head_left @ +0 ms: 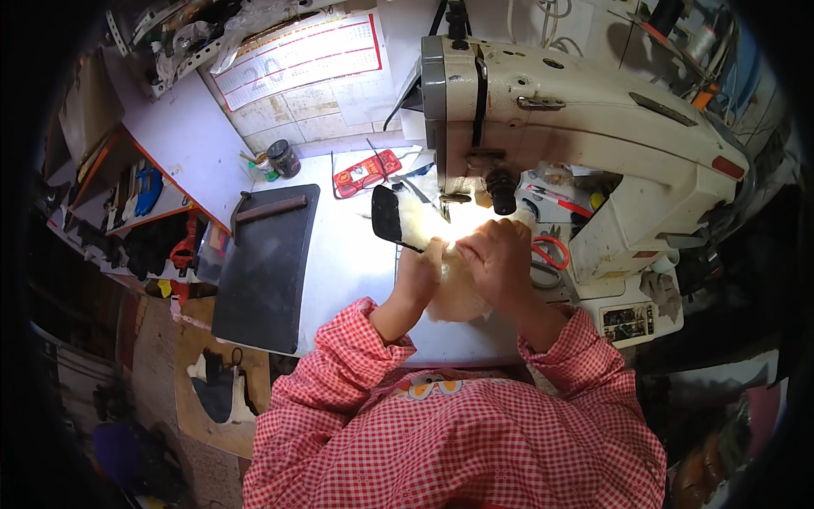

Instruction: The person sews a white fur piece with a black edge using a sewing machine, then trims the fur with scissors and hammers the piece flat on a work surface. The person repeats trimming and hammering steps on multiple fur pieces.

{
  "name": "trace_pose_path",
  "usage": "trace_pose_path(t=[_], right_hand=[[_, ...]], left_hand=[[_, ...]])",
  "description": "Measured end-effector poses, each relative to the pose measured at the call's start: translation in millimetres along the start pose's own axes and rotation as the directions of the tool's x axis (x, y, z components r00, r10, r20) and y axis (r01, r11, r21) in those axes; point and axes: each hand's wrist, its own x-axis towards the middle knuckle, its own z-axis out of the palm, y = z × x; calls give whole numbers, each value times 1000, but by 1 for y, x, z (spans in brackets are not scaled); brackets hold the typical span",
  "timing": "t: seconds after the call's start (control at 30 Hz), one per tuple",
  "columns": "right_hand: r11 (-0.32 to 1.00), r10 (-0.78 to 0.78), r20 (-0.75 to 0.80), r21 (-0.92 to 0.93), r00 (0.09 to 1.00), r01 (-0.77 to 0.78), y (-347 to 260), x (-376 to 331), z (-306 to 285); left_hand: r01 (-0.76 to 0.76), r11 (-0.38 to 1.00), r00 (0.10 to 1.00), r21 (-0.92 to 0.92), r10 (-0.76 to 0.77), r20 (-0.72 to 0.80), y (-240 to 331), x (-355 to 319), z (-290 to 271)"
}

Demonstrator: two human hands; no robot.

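Under the needle area of a cream industrial sewing machine (543, 106) lies a fluffy off-white fleece piece (459, 297) with a dark panel (387, 214) sticking out to the left. My left hand (419, 276) is closed on its near left part, below the panel. Close by on the right, my right hand (500, 261) pinches the fleece with bent fingers, just below the machine's head. Bright lamp glare washes out the stitching spot, so the needle and fingertips are partly hidden.
Red-handled scissors (553, 253) lie right of my right hand, by a tray of small parts (627, 322). At left, a hammer (271, 209) rests on a black board (261, 280). A red packet (366, 174) and a dark jar (283, 158) stand at the back.
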Motion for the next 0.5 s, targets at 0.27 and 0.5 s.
trace_pose_path(t=[0.27,0.5], right_hand=[[957,-288,-42,-33,957,287,-17,-1,-12],[934,-238,-38,-283,970,218,31,17,-147]], left_hand=[[3,998,1000,-65,-3,0,3,1,4],[49,986,998,-160,-55,-32,4,0,8]])
